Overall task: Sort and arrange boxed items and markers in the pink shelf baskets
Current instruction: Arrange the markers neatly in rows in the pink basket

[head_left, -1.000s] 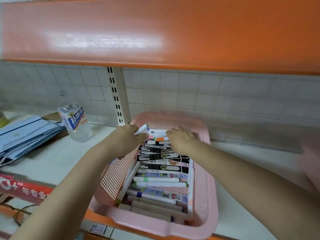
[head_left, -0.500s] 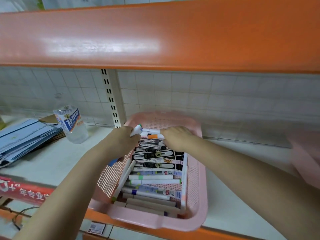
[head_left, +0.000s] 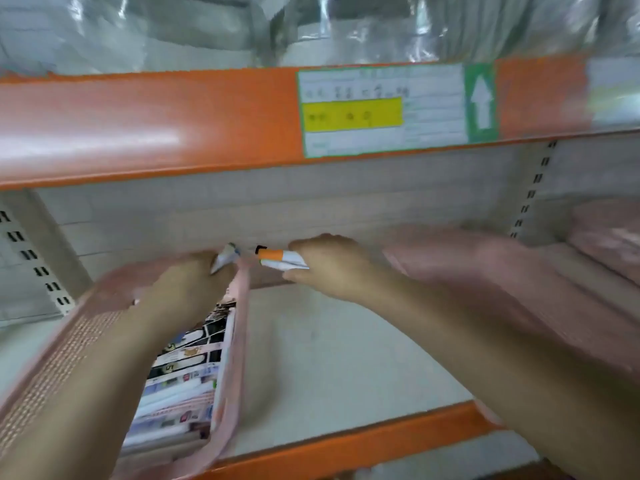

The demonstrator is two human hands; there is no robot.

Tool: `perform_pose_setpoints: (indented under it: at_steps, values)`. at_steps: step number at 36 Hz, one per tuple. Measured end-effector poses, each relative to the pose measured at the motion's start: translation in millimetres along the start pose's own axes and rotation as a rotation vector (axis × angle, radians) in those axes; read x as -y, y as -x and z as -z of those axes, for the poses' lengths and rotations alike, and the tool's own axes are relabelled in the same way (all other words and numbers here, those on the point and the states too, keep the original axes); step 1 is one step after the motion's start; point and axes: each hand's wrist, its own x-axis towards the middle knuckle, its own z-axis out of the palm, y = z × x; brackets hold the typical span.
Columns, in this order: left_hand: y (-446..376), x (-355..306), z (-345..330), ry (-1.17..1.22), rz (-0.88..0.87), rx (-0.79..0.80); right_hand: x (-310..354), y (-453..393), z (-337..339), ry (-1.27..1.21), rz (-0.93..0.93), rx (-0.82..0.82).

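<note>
Mostly motion-blurred: second pink basket behind right hand.

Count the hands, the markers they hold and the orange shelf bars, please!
Hands: 2, the left hand and the right hand.
Markers held: 2 clear ones, the grey-tipped marker in the left hand and the orange marker in the right hand. A white blur under it may be another.
Orange bars: 2, the upper bar and the lower bar.
Total: 6.
</note>
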Motion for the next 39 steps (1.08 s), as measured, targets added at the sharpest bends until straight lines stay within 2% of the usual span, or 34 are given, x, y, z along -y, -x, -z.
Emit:
perform_pose_setpoints:
  at_steps: [14, 18, 21, 26, 29, 39]
  values:
    - [24.5, -190.8, -83.6, 0.123, -0.109, 0.195, -150.0, 143.9, 74.7, 0.005, -0.207, 0.008]
    - [31.4, -241.6, -108.4, 0.142, -0.100, 0.250, -197.0, 183.3, 89.6, 0.030, -0.289, -0.047]
    - [44.5, -277.5, -129.1, 0.097, -0.124, 0.273, -227.0, 213.8, 101.9, 0.010, -0.352, 0.002]
    - [65.8, -339.0, -161.9, -0.025, -0.205, 0.249, -271.8, 268.4, 125.8, 0.015, -0.395, -0.006]
    - [75.3, -369.3, -177.4, -0.013, -0.235, 0.300, -297.4, 294.9, 134.9, 0.047, -0.422, 0.021]
    - [67.8, -452.0, -222.7, -0.024, -0.378, 0.418, -386.5, 342.6, 143.5, -0.066, -0.515, 0.010]
